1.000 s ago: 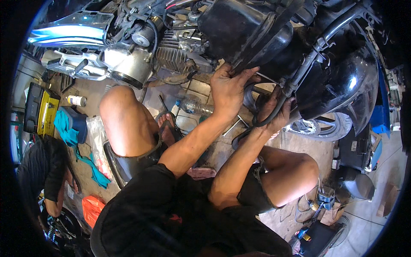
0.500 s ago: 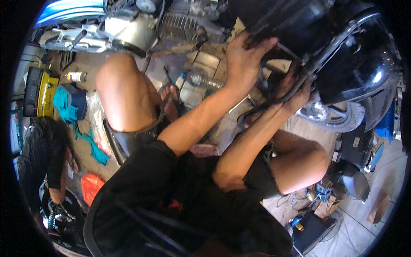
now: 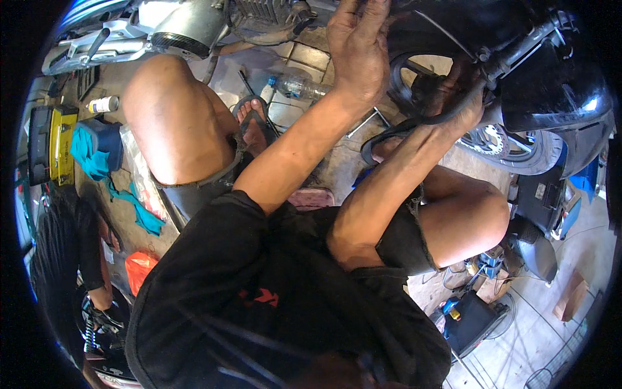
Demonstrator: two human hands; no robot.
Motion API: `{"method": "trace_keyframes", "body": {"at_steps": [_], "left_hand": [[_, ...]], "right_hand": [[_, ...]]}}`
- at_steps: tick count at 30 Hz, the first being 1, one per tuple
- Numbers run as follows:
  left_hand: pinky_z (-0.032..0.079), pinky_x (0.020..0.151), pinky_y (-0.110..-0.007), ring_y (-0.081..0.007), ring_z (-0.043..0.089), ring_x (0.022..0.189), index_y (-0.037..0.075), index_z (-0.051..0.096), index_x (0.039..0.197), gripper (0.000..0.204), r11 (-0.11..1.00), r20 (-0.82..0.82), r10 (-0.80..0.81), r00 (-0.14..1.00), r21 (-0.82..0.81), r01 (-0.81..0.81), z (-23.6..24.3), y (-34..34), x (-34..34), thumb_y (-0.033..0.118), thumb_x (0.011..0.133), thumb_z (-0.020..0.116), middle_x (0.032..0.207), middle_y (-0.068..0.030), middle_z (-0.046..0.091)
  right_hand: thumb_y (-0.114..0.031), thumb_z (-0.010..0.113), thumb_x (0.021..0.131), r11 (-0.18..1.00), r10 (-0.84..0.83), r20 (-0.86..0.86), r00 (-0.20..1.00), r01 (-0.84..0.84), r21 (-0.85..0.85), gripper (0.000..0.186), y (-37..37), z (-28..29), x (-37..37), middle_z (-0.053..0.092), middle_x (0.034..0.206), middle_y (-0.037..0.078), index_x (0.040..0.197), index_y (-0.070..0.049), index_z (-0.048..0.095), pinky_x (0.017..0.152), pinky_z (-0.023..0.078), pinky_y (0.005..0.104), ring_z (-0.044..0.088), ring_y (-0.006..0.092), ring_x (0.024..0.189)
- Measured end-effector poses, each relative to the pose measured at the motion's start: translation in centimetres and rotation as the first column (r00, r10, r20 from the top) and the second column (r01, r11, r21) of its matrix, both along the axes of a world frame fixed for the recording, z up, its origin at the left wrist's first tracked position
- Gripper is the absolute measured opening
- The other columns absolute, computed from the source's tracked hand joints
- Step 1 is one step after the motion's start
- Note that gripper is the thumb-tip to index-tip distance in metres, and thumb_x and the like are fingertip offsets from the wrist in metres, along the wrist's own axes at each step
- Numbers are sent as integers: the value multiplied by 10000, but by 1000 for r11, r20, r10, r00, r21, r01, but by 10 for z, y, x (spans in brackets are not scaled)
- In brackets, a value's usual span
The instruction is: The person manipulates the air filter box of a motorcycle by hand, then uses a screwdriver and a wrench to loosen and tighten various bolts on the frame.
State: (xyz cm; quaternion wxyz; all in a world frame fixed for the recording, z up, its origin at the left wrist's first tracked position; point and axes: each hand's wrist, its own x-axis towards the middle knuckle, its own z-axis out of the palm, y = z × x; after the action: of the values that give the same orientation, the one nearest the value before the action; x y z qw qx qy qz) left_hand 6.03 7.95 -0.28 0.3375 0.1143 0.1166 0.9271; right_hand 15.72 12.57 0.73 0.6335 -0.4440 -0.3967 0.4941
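Observation:
My left hand (image 3: 359, 55) reaches up to the dark underside of a black motorcycle body (image 3: 434, 29). Its fingers are bent close together at the picture's top edge, and what they grip is hidden. My right hand (image 3: 457, 107) is lower and to the right, below a metal tube (image 3: 521, 52). Its fingers curl into shadow around a dark part I cannot make out. A black hose (image 3: 447, 117) passes across this hand. Behind the hands is a wheel (image 3: 405, 81), and another with a sprocket (image 3: 489, 142) lies on the floor at right.
A T-shaped metal tool (image 3: 368, 122) and a plastic bottle (image 3: 299, 87) lie near my feet. An engine (image 3: 259, 16) stands at the far left. A yellow-black toolbox (image 3: 65, 144), teal cloth (image 3: 91, 155) and another person's arm (image 3: 97, 285) are at left. A black case (image 3: 476, 324) sits at lower right.
The view has shifted, so the floor things sit higher in the picture. My left hand has moved up to the top edge, its fingers closer together. My right hand stays by the hose.

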Motion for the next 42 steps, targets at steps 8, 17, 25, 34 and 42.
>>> {"method": "trace_keyframes", "body": {"at_steps": [8,17,25,34,42], "left_hand": [[439,750,-234,-96,550,805,12,551,1035,216,969,-97,166,981,-167,-181,-8,7,0,173,900,599,902,-35,600],[398,687,-217,-63,474,722,20,545,993,196,866,-380,300,875,-277,-416,-18,6,-5,180,898,609,822,6,544],[407,709,-223,-72,480,767,20,496,1081,264,955,-279,254,926,-79,-286,-19,7,2,178,901,606,855,-22,546],[486,879,-419,-264,563,1005,63,466,1068,163,967,-278,252,927,52,-248,-26,18,-7,118,921,510,1058,-116,575],[452,925,-425,-221,520,1058,66,416,1143,327,979,-316,166,934,-60,-194,-19,11,2,-31,849,523,1125,-104,534]], "right_hand": [[-69,427,914,939,312,-555,771,-164,301,303,21,-32,12,529,1169,259,1156,109,466,1041,356,525,483,385,1153],[-40,488,877,926,377,-741,555,-242,290,250,29,-36,20,586,1090,205,1106,48,539,954,446,488,552,348,1062],[27,519,854,983,163,-522,837,-93,156,243,16,-24,19,603,1030,132,1093,26,562,822,505,355,580,244,927],[63,541,830,986,163,-541,825,-122,112,270,9,-18,18,610,1013,105,1094,16,570,772,525,303,594,203,884],[79,555,810,992,121,-604,788,-116,47,299,7,-5,12,612,1020,104,1101,12,570,773,522,301,598,202,893]]}}
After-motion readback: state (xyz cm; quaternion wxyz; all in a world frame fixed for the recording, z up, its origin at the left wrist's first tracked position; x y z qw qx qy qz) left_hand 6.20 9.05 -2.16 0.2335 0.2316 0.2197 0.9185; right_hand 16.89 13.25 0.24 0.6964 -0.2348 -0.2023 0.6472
